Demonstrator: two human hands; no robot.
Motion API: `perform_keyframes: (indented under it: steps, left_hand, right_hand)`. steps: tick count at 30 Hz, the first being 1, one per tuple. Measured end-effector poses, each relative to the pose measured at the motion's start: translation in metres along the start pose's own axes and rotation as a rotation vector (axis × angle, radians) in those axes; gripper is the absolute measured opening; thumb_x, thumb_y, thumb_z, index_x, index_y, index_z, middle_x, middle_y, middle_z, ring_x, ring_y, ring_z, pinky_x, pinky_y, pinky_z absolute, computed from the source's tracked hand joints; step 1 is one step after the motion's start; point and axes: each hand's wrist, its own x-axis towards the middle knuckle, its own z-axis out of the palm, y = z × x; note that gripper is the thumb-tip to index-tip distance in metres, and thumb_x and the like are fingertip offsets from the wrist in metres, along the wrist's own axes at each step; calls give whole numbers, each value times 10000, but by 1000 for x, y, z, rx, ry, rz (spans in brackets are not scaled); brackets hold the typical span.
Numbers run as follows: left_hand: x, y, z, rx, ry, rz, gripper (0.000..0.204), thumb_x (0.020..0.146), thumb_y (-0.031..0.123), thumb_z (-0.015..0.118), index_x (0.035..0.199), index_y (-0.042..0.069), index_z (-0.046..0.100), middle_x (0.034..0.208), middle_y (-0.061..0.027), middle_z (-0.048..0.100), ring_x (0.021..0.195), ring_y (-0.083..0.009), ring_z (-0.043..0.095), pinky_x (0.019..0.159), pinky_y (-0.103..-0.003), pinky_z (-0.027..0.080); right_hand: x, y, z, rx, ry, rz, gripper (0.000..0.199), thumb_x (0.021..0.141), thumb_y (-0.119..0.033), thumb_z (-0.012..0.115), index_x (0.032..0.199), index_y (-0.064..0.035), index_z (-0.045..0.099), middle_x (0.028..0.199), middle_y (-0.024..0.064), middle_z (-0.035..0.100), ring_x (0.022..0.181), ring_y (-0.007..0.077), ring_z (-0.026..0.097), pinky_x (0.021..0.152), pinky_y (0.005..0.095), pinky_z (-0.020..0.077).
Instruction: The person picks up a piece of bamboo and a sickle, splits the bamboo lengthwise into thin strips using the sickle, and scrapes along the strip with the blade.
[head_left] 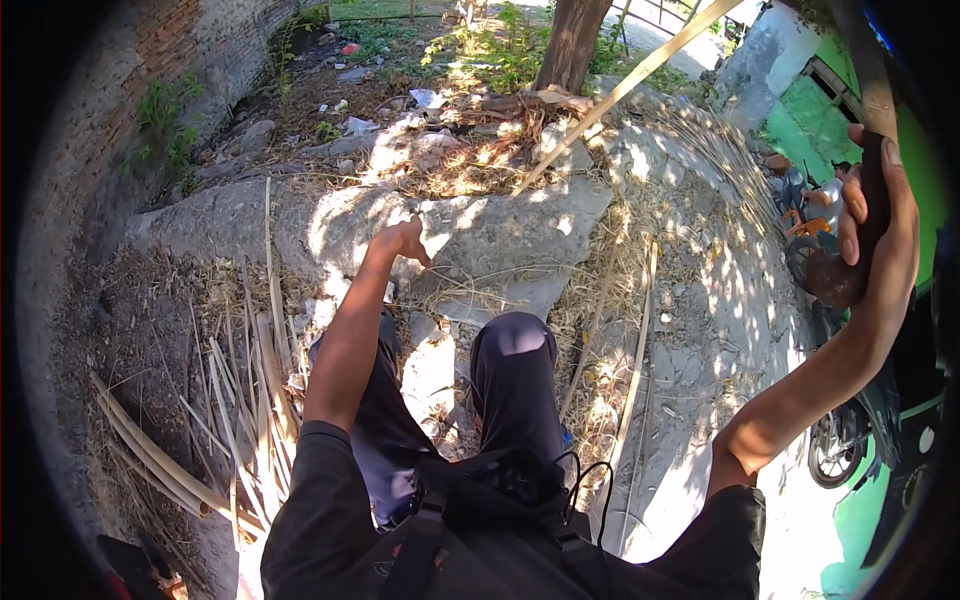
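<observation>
My right hand (872,215) is raised at the right edge, shut on the dark wooden handle of a long tool (838,278) whose upper part runs up and out of the top right corner. Out in front, my left hand (405,240) is stretched over a pale stone slab (500,235), fingers loose and pointing down, holding nothing. A long pale bamboo strip (625,85) slants from the slab toward the top right, apart from both hands. My knees in dark trousers (515,370) are below.
Split bamboo strips (235,400) lie in a heap at the lower left, and one thin strip (637,370) lies to the right of my legs. A tree trunk (572,40) stands ahead. A motorcycle (850,440) and a green wall (815,125) are at the right.
</observation>
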Motion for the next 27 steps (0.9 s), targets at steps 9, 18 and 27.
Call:
perform_keyframes:
  steps: [9, 18, 27]
  left_hand:
    - [1, -13, 20, 28, 14, -32, 1088, 661, 461, 892, 1379, -173, 376, 1226, -253, 659, 1134, -348, 646, 904, -381, 532]
    - [0, -3, 9, 26, 6, -50, 1175, 674, 418, 898, 1458, -145, 230, 1303, -273, 608, 1185, -367, 615, 960, -400, 523]
    - [-1, -10, -2, 6, -3, -105, 1289, 678, 384, 907, 1533, -114, 81, 1389, -290, 548, 1260, -382, 569, 1029, -425, 504]
  right_hand:
    - [-26, 73, 91, 134, -136, 266, 382, 1050, -379, 511, 1048, -6, 594, 626, -29, 443, 419, 68, 397, 398, 232, 320]
    - [5, 37, 46, 14, -86, 140, 510, 1048, -462, 473, 1167, 21, 590, 640, -28, 418, 433, 56, 353, 437, 222, 295]
    - [-4, 89, 70, 17, -199, 243, 459, 1064, -436, 457, 1081, 7, 573, 621, -1, 453, 422, 83, 401, 422, 240, 332]
